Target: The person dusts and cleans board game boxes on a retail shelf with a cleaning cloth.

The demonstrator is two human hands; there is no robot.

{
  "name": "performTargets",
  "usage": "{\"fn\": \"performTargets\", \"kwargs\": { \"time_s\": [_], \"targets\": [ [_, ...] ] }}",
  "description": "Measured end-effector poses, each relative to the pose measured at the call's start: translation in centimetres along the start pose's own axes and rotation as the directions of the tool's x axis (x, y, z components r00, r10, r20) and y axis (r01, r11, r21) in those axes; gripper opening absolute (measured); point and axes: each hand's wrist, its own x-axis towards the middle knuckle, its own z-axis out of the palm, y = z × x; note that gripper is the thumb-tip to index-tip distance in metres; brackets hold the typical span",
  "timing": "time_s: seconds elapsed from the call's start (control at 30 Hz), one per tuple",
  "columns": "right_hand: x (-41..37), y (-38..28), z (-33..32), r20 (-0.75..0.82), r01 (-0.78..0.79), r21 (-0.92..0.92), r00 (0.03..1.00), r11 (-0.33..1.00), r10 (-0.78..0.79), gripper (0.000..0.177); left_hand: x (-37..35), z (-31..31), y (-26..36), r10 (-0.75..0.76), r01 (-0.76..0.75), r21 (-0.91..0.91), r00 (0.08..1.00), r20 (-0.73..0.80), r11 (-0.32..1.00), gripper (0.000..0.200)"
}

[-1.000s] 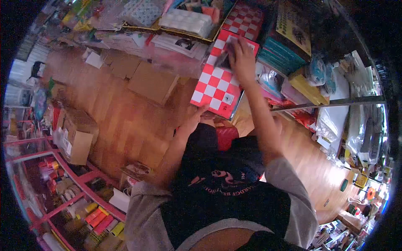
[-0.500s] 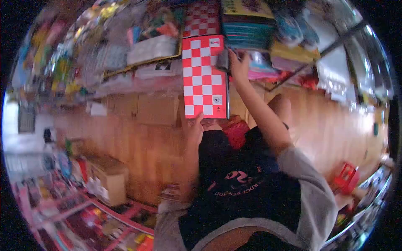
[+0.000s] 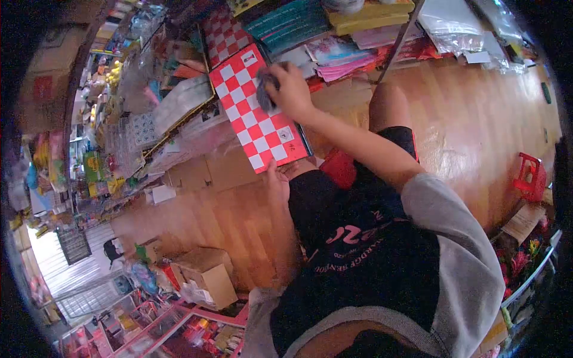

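A book with a red-and-white checkered cover [image 3: 242, 101] lies tilted in front of me, its near end above my lap. My left hand [image 3: 278, 182] grips its near edge, thumb on the cover and the other fingers mostly hidden beneath. In my right hand [image 3: 292, 89] is a bunched dark grey cloth [image 3: 265, 94], pressed against the right side of the cover. A small picture label [image 3: 286, 135] and handwritten marks show near the lower right corner. Beyond the far end sits another checkered cover [image 3: 224, 36], darker in the shade.
Stacked teal books [image 3: 289, 27] and pink packets [image 3: 337, 70] line the shelf ahead. A tray of plastic-wrapped goods [image 3: 185, 98] is at left. On the wooden floor [image 3: 465, 131] stand a red stool [image 3: 529, 177] and a cardboard box [image 3: 209, 277].
The view has turned, so the book now slants to the left. My right hand with the cloth has shifted from the book's right edge onto the cover. My left hand keeps its grip.
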Motion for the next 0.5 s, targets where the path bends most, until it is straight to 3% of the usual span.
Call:
{"fn": "performTargets", "kwargs": {
  "time_s": [0.07,0.1,0.17,0.33,0.5],
  "targets": [
    [-1.6,0.2,-0.5,0.032,0.178,-0.036,0.984,0.983,-0.177,0.025,0.0,0.4,0.0,0.058,-0.058,-0.001,0.998,-0.005,0.998,0.036],
    [-2.2,0.1,-1.2,0.109,0.098,0.0,0.989,0.995,-0.098,0.026,0.1,0.2,0.0,0.054,-0.054,0.003,0.999,-0.008,0.999,0.036],
    [-3.4,0.3,-2.0,0.128,0.083,0.025,0.988,0.996,-0.086,0.026,0.3,-0.3,0.0,-0.035,0.035,0.001,0.999,-0.038,0.999,0.038],
    [-7.4,1.0,-4.5,0.194,0.055,0.09,0.978,0.994,-0.072,0.028,0.1,0.0,0.3,-0.03,0.033,0.046,0.997,-0.069,0.998,0.04],
    [-7.9,2.0,-4.7,0.185,0.174,0.136,0.963,0.975,-0.197,0.036,0.2,0.2,0.0,0.044,-0.044,0.002,0.999,-0.031,0.999,0.039]
  ]
}}
